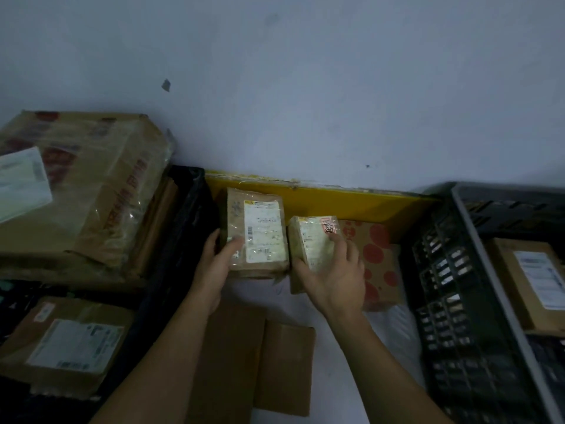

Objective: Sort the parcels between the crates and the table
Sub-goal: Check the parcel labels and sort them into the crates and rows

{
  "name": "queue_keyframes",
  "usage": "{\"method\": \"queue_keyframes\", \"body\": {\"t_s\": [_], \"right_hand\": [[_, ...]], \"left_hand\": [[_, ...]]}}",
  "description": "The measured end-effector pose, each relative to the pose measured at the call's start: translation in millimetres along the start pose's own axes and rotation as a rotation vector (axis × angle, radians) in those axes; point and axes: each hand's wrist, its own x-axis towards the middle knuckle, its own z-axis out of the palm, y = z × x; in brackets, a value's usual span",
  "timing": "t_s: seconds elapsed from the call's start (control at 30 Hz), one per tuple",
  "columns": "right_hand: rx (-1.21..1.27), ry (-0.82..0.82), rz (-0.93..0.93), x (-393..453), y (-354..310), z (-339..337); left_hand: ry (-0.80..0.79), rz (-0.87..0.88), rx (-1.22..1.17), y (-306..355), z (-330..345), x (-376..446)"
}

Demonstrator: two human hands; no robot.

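While our left grip [214,264] clasps the taller parcel [258,232], our right grip [334,275] curls round the smaller parcel [312,249], between two crates [458,301].

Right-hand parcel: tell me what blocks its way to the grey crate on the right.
Nothing visible stands over that path. The right hand holds the small parcel above a red-dotted box, which lies low between it and the grey crate, whose near wall it must clear.
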Motion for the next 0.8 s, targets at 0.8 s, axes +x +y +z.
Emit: {"method": "queue_keyframes", "body": {"t_s": [0.8], "right_hand": [[0.128, 0.441, 0.069, -81, 142, -279]], "left_hand": [[-0.396, 0.249, -0.16, 69, 226, -195]]}}
